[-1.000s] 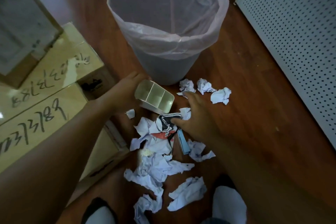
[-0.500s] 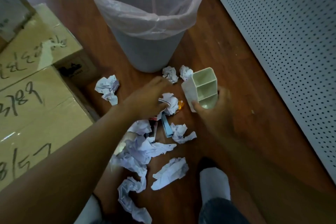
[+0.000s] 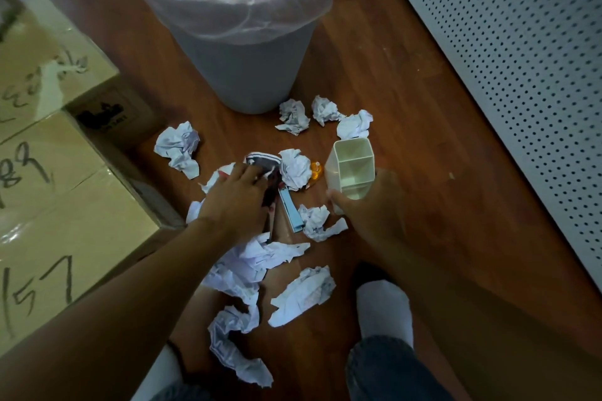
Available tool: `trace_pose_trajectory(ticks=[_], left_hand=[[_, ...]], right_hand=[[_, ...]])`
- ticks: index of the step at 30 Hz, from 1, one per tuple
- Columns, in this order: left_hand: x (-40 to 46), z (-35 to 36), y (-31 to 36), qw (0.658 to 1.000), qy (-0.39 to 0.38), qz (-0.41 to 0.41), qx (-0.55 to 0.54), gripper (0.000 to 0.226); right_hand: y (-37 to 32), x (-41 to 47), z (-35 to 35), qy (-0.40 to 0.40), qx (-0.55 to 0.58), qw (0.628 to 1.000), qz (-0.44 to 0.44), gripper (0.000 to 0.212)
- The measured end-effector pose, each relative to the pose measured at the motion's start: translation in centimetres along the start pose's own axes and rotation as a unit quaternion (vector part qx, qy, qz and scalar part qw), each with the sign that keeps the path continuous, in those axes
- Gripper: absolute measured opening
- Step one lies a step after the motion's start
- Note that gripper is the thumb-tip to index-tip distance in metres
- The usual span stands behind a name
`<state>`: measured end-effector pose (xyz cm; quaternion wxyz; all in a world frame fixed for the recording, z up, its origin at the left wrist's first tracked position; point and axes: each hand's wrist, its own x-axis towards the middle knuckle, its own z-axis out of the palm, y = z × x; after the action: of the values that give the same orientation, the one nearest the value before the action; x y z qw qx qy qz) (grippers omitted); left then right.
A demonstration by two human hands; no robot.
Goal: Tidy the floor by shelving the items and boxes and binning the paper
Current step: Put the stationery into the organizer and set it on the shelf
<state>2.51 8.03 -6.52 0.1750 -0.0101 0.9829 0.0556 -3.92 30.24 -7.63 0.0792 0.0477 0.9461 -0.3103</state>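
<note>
Right hand point(image 3: 368, 205) grips a cream divided organizer point(image 3: 350, 169), open end up, right of the crumpled paper point(image 3: 294, 169). Left hand point(image 3: 234, 198) presses fingers curled into the pile. Brown wood floor point(image 3: 391, 81); lined bin point(image 3: 234, 26) far; cardboard boxes point(image 3: 65, 205) left; perforated white panel point(image 3: 505, 58) right.

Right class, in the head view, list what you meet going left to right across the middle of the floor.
Cardboard boxes → crumpled paper ball → left hand → blue flat item → compartment holder in the right hand → perforated white panel.

Bare forearms; white socks point(image 3: 384, 312); blue jeans point(image 3: 387, 368).
</note>
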Motion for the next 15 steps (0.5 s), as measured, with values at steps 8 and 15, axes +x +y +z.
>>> trace_pose_trajectory(ticks=[8,15], left_hand=[[-0.1,0.8,0.4,0.991,-0.008,0.011,-0.131,0.037],[0.4,2.3,1.3,0.985,-0.053,-0.075,-0.144,0.057]], right_hand=[[-0.3,5.7,-3.3,-0.004,0.107,0.991,-0.078,0.044],[0.5,6.5,-2.8,-0.114,0.183,0.976,-0.011,0.018]])
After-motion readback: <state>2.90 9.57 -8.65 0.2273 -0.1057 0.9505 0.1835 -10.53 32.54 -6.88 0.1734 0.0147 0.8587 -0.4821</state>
